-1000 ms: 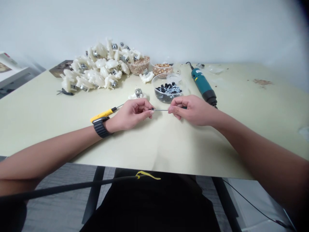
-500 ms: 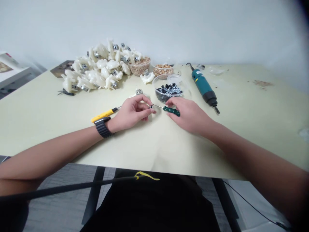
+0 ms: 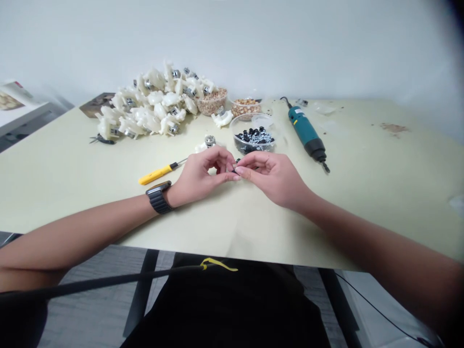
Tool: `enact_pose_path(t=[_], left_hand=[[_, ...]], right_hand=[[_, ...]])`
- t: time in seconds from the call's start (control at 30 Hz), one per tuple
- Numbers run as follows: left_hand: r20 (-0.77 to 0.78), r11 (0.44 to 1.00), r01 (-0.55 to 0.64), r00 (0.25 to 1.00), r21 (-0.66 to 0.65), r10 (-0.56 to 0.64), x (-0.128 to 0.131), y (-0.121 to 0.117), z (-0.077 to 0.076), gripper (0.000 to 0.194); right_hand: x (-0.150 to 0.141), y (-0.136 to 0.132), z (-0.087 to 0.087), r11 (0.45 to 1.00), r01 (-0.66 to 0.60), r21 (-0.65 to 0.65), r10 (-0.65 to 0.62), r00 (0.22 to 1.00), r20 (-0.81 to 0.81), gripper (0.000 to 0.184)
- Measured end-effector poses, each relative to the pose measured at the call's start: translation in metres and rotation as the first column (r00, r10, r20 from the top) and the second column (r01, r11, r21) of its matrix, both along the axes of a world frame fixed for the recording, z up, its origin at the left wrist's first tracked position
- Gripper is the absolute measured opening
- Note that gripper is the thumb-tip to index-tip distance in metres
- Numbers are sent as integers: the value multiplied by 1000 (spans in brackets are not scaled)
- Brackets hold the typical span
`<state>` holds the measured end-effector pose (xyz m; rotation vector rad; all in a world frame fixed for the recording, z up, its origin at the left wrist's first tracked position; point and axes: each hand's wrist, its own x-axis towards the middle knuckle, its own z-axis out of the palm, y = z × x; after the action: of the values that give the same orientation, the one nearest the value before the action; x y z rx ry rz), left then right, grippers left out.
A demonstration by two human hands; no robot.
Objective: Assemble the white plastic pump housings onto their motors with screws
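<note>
My left hand (image 3: pixel 197 176) is closed in a pinch, its thumb and index fingertip on a small black part (image 3: pixel 234 170). My right hand (image 3: pixel 277 181) meets it there, thumb and fingers pressed together at the same part. Of the green-handled screwdriver, nothing can be clearly made out; the fingers hide that area. Left of my left hand lies a yellow-handled screwdriver (image 3: pixel 156 174). Just behind the hands sits a white plastic piece with a round metal part (image 3: pixel 209 141). A clear tub (image 3: pixel 236 145) of black pieces and silver screws stands beyond my fingertips.
White plastic pieces with metal parts (image 3: pixel 145 113) are heaped at the back left, with small pliers (image 3: pixel 103 139) in front. Two tubs (image 3: pixel 212 102) of small brownish bits stand behind. A teal power screwdriver (image 3: pixel 306 133) lies to the right. A cable (image 3: pixel 145 276) crosses before my lap.
My right hand has moved left until its fingertips meet those of my left hand. The green screwdriver handle, seen half a second ago between the hands, is hidden now.
</note>
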<state>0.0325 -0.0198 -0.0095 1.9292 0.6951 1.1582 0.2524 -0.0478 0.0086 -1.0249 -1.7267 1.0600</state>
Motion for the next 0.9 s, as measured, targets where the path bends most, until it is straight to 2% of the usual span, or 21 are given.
enact_pose_path(t=[0.13,0.2,0.23,0.27,0.33,0.4,0.47,0.57,0.67,0.9], left_hand=[[-1,1000,21,1000,22,-21,-5,7,3,56],[-55,992,-33,998,120,40,-16,19,10,58],[-88,973,-83,991,215,104,-24,28,15,59],[-165,945,-110,972,307,167,-32,38,21,62],[-377,910,-66,896,409,234,-49,57,29,75],[-533,905,28,816,424,225,-62,72,31,78],[-645,917,105,741,386,186,-69,80,27,73],[-662,893,84,702,442,262,-69,82,16,66],[-638,831,87,686,549,350,-65,81,9,65],[-498,720,68,766,691,405,-51,69,15,59]], right_hand=[[1,3,1,1000,-19,-3,19,1000,2,19],[2,4,1,998,-7,-56,5,999,-35,19],[3,5,1,995,-5,-102,-1,998,-65,18],[3,5,1,988,-7,-153,-7,996,-92,17],[2,7,0,974,2,-225,-28,993,-116,13],[1,7,0,971,35,-238,-59,994,-95,11],[0,8,0,969,66,-239,-83,995,-62,10],[0,9,0,968,80,-240,-87,996,-19,11],[1,11,-2,977,79,-199,-81,997,-2,12],[-1,17,-11,993,86,-76,-89,995,-46,11]])
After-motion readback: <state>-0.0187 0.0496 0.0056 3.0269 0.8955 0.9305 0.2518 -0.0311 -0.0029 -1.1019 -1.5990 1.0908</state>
